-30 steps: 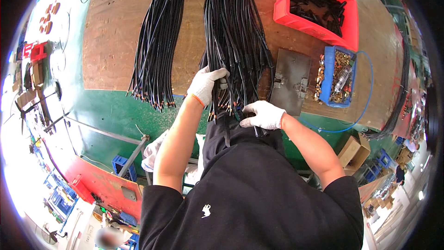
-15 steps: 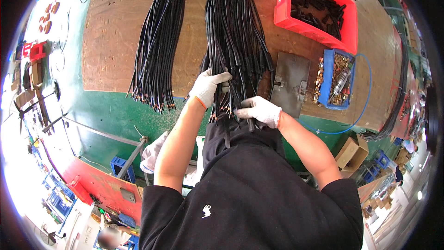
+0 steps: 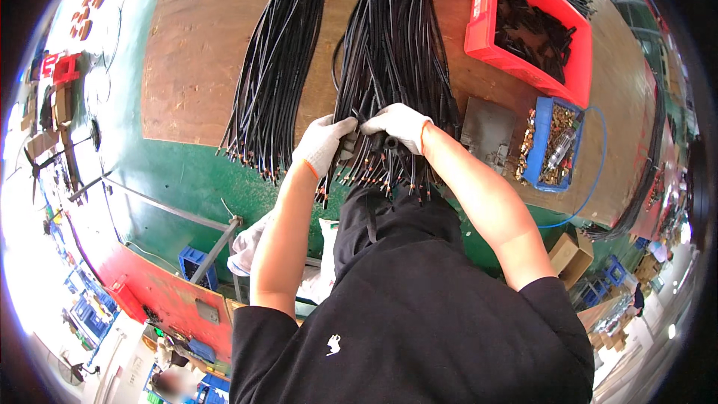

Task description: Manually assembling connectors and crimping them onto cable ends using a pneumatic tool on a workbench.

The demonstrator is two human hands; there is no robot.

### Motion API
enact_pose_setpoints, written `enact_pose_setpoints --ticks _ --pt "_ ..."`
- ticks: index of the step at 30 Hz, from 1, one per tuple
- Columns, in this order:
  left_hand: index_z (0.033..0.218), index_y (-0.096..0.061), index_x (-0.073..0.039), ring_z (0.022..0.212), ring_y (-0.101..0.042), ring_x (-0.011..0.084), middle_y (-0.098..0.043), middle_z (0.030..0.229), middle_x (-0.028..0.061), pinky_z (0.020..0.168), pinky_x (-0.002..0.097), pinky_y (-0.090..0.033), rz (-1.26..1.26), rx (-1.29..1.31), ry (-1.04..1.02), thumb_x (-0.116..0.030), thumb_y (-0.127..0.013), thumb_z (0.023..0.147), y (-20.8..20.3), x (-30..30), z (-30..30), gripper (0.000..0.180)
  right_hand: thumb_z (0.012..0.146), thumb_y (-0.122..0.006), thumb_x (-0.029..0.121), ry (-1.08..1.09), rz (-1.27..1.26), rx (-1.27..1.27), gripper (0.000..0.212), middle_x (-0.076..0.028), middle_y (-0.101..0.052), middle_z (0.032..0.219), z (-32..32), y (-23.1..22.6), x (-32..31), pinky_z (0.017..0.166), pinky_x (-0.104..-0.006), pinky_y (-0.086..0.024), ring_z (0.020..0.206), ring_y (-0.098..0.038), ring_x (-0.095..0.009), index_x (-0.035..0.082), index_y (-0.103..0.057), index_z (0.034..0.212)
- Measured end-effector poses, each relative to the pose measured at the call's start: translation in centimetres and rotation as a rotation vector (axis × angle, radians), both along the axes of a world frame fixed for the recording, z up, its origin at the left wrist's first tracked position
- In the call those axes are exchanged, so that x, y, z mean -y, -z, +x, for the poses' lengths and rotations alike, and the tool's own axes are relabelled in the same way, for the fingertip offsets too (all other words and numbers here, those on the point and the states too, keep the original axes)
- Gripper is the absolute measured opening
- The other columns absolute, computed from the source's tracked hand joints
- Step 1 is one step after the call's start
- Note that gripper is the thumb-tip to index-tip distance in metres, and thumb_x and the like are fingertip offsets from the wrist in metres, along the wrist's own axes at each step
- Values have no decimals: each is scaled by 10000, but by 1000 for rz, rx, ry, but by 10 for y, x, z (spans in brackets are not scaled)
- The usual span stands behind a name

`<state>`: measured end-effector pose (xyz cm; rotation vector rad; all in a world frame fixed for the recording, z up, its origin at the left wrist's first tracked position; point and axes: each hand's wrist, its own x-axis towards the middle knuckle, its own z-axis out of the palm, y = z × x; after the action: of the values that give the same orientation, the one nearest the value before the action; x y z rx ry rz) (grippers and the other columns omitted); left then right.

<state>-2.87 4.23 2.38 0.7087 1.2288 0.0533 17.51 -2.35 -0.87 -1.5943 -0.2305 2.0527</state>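
A thick bundle of black cables hangs over the near edge of the wooden table, with stripped, copper-coloured ends towards me. My left hand, in a white glove, is closed around a black cable at the bundle's left side. Close beside it, my gloved right hand pinches at the same spot, where a short black end sticks up between the hands. Its fingertips hide most of what they grip. Under the right palm shows a dark tubular piece; whether the hand holds it is unclear.
Left of my hands lies a second black cable bundle. A red bin of black sleeve-like parts stands at far right. Nearer are a blue tray of small brass-coloured parts, a metal plate and a blue hose.
My right hand has moved up and left from the cable ends to meet my left hand. The left hand has shifted slightly down and left. The whole view has shifted a little.
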Motion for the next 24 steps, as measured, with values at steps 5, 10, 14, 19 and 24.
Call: enact_pose_setpoints --ticks 5,10,14,19,24 --pt "1109 -729 -22 680 -637 126 -695 883 29 583 297 -545 29 -73 49 -340 -792 967 25 -5 -5 354 978 -754 87 32 -8 -27 254 -134 -801 1040 -25 -17 21 865 -348 -608 903 -764 -209 -89 -752 1161" --pt "1094 -734 -23 659 -632 127 -703 858 30 568 290 -519 55 -96 72 -291 -801 945 47 -20 18 314 1001 -736 79 198 -19 -32 278 -132 -794 1087 -46 2 46 896 -338 -607 936 -763 -203 -110 -725 1205" --pt "1093 -737 -29 681 -647 127 -725 889 49 568 278 -509 27 -60 124 -238 -783 922 54 -22 29 274 997 -733 76 258 70 54 281 -143 -795 1094 -50 13 43 897 -332 -584 951 -754 -199 -123 -726 1195" --pt "1174 -723 -16 743 -662 128 -745 962 71 615 278 -540 29 -62 193 -314 -808 923 33 -28 29 399 983 -724 65 340 85 19 260 -159 -798 1067 -53 9 21 909 -331 -582 957 -753 -205 -121 -744 1163" --pt "1294 -657 -3 759 -659 120 -736 989 58 639 282 -549 127 47 354 -334 -857 896 13 -24 8 555 1006 -706 78 386 119 28 208 -135 -792 1026 -47 22 28 866 -352 -603 916 -752 -217 -93 -752 1117"
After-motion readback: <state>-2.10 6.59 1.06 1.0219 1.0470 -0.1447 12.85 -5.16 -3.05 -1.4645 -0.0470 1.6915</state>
